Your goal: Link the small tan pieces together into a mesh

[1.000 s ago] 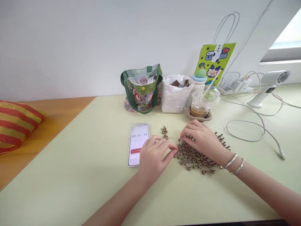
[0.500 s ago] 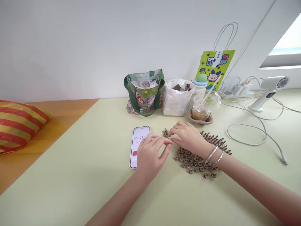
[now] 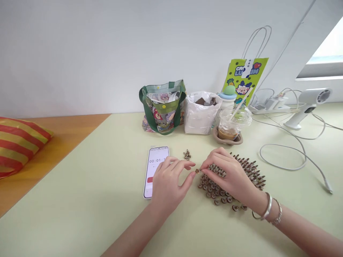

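**Lone bead (image 3: 197, 171) sits apart**

The person's left hand (image 3: 168, 182), fingers loosely curled and released, hovers near the middle of the bench (image 3: 80, 207), its thumb tip just beside that single bead; it grasps nothing that can be seen. The right hand (image 3: 227, 175), with two silver bangles (image 3: 266, 207) on its wrist, lies spread over a mass of small ring-shaped brown beads (image 3: 214, 191), fingers curved down onto them; whether it grips any cannot be told. Half a second earlier that right hand reached left, its fingertips almost meeting the left hand's beside a small cluster of beads (image 3: 187, 154). Now it has drawn back onto the mass, and the two hands stand slightly apart. The cluster lies above the mass, clear of both hands, just right of a phone (image 3: 157, 171) showing a timer at 00:01:3, the last digit hidden behind the left hand. Rows of beads (image 3: 249, 171) standing on edge fan out at the mass's right. Along the wall stand a green-handled tote bag (image 3: 162, 107), a white plastic bag (image 3: 200, 114), an iced coffee cup (image 3: 227, 125) and a green paper bag (image 3: 245, 80); a white hair dryer (image 3: 312, 105) sits at upper right.
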### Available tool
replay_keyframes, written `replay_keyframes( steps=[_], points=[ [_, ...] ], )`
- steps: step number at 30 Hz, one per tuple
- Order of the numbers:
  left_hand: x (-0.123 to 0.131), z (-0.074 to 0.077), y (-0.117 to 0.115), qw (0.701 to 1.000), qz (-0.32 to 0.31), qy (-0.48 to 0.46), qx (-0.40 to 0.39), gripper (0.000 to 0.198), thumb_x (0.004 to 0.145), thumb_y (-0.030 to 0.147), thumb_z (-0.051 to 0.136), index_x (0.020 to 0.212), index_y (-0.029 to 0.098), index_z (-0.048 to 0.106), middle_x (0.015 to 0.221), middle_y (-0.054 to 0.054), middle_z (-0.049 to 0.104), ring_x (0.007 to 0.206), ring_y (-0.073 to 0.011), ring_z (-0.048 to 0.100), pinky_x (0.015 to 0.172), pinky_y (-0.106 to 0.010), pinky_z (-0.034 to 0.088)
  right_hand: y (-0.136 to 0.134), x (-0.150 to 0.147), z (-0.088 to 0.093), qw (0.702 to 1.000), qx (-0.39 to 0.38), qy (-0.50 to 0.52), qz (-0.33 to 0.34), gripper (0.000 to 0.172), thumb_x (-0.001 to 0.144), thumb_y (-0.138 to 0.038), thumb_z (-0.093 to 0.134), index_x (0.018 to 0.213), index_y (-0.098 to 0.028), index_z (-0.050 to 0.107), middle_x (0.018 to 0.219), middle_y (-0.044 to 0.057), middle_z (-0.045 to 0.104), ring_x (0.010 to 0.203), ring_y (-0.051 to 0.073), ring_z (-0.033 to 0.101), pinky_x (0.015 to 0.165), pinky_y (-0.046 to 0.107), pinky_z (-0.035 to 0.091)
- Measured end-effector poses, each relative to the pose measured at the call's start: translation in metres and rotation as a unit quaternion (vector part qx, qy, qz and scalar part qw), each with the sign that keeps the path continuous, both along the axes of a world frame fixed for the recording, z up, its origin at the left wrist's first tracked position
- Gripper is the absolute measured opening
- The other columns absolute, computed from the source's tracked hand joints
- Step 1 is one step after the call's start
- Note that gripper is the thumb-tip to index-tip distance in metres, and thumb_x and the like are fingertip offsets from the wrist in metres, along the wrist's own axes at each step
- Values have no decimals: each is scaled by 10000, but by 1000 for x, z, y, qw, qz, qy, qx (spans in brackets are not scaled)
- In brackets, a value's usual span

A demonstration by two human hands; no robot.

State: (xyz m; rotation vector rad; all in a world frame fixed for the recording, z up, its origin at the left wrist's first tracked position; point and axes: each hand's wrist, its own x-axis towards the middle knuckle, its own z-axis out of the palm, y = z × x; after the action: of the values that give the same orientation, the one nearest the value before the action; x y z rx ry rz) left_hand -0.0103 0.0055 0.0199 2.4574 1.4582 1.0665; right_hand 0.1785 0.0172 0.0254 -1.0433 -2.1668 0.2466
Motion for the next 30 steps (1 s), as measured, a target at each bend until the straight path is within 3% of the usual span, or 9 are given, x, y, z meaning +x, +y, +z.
replay_keyframes(
  steps=[8, 19, 30],
  points=[
    [5, -1, -4, 999, -44, -26, 11, 72, 800, 279, 592, 793, 247, 656, 720, 34, 677, 783, -171, 550, 657, -293, 423, -12, 4, -2, 999, 23, 46, 10, 66, 826, -210, 547, 788, -224, 599, 730, 27, 636, 788, 190, 527, 727, 353, 447],
    [5, -1, -5, 997, -20, -46, 65, 24, 747, 250, 653, 754, 235, 636, 677, 47, 666, 766, -169, 547, 676, -291, 404, -14, 1, -8, 993, -94, 65, 24, 93, 843, -290, 532, 836, -210, 581, 781, 41, 621, 857, 205, 501, 755, 352, 430],
    [5, -6, 0, 993, -15, -11, 113, 31, 744, 254, 672, 745, 245, 643, 679, 68, 683, 785, -175, 577, 720, -312, 382, -15, -1, -9, 991, -110, 77, -5, 67, 815, -278, 585, 798, -214, 598, 754, 18, 640, 830, 199, 509, 741, 355, 403]
  ],
)
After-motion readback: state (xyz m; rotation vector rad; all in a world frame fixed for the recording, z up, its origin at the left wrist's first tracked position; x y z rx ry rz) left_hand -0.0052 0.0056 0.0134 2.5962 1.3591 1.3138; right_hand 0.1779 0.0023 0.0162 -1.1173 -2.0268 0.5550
